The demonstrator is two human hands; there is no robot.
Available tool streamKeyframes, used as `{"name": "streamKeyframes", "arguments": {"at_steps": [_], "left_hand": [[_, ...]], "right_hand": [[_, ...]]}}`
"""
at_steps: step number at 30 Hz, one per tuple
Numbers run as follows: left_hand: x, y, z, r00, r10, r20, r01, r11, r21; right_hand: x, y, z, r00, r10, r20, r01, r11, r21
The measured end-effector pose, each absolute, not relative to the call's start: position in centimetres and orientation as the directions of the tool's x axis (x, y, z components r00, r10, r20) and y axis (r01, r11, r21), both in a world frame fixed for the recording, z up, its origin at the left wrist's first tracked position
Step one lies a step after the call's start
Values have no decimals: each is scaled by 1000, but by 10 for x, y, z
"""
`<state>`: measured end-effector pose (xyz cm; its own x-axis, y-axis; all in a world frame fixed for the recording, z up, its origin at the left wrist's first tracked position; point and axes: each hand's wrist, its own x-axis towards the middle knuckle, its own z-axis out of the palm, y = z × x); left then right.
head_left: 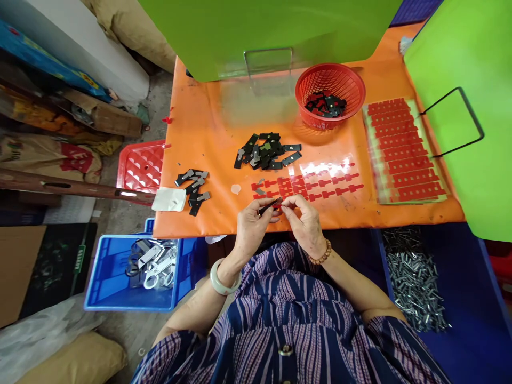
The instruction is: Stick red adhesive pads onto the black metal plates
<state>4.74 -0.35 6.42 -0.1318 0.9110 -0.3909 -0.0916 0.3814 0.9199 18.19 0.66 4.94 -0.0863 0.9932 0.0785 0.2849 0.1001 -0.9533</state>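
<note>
My left hand (251,224) pinches a small flat black piece (269,206) at the near edge of the orange table (200,138). My right hand (304,220) is closed in a pinch against the end of that same piece, and a bit of red shows at the fingertips. Just beyond the hands lies a clear sheet of small red stickers (316,184). A pile of black pieces (266,151) sits further back at the centre. A smaller group of black and grey pieces (194,188) lies to the left.
A red basket (330,80) with several black-and-red pieces stands at the back right. Stacked red sticker sheets (402,149) lie at the right. Green panels (460,106) wall the back and right. A blue crate (132,272) sits on the floor at left, metal pins (414,282) at right.
</note>
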Motion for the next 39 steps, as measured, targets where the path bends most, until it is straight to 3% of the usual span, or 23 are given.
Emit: {"name": "streamKeyframes", "arguments": {"at_steps": [11,39], "left_hand": [[41,-2,60,-42,838,-545,-223,524,822],[44,-5,58,-71,845,-531,-292,491,821]], "right_hand": [[184,12,38,-58,998,28,313,45,-949],[179,15,29,-24,999,22,334,29,-942]]}}
